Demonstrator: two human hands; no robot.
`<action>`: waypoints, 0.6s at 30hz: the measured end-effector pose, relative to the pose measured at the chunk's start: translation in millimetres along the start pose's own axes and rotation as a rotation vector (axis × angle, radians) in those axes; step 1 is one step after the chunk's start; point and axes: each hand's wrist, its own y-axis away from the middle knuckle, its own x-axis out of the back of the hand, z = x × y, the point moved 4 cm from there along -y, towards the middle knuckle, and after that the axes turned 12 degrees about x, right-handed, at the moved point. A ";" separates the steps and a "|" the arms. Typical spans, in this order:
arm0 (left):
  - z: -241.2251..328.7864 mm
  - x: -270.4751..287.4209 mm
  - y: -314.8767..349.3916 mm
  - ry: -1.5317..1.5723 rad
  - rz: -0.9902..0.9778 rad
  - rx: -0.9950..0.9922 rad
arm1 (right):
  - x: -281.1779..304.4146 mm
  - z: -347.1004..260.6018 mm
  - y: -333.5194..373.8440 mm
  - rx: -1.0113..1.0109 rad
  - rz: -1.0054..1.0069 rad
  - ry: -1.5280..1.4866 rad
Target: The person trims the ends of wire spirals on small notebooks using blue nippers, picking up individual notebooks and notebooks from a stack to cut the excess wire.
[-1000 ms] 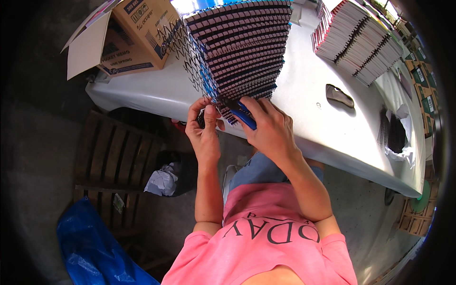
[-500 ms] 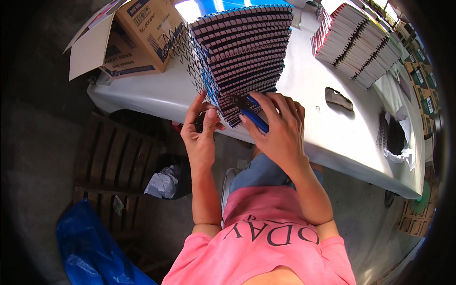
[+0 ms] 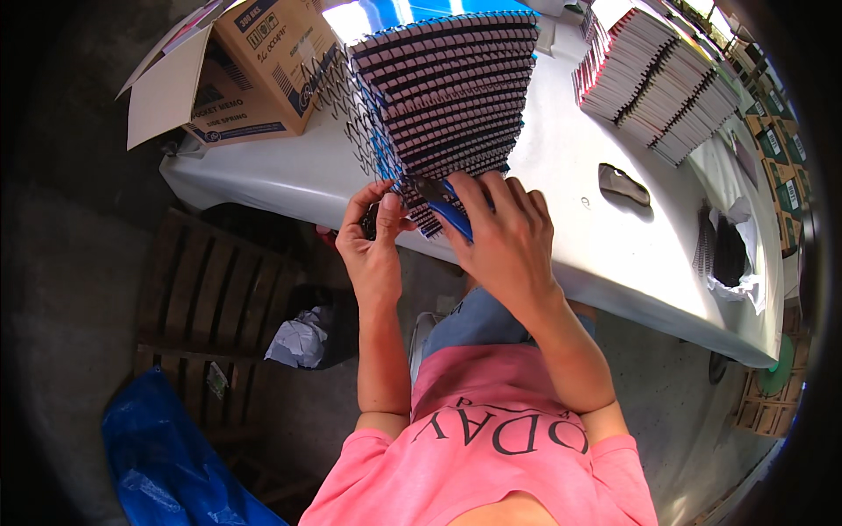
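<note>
A tall stack of spiral-bound notebooks (image 3: 456, 96) with black coils and a blue cover on top stands at the table's front edge. Loose coil wire ends (image 3: 358, 131) stick out from its left side. My right hand (image 3: 507, 235) is wrapped round blue-handled cutting pliers (image 3: 453, 217), whose jaws lie at the stack's lower left corner. Just left of the jaws, my left hand (image 3: 373, 250) has its fingers curled, index fingertip at a coil wire end. Something dark, perhaps wire, shows behind its thumb; I cannot make it out fully.
An open cardboard box (image 3: 254, 79) sits left of the stack on the white table (image 3: 579, 237). More notebooks (image 3: 658, 83) are stacked at the right, near a hole in the cover (image 3: 624, 186) and black coils in a bag (image 3: 730, 250). A wooden pallet (image 3: 206, 307) lies lower left.
My right hand and the pliers have moved left, bringing the jaws to the stack's left edge beside my left fingers. My left index finger has bent down slightly toward the thumb.
</note>
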 end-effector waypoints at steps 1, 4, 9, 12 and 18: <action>-0.3 -1.4 0.1 -0.004 0.005 0.001 | -4.2 4.6 2.9 -0.006 -0.014 -0.024; 1.9 -4.2 1.1 -0.006 0.026 0.002 | -10.2 9.2 6.9 -0.073 -0.080 -0.137; 3.2 3.2 -0.6 0.069 0.018 -0.012 | 1.4 11.4 8.2 -0.056 -0.027 -0.186; 9.1 -2.4 2.7 0.048 -0.053 -0.005 | 13.0 8.4 4.3 -0.025 0.062 -0.095; 8.9 -0.2 -0.8 0.066 -0.035 0.025 | 9.0 5.1 -2.7 -0.028 0.034 -0.024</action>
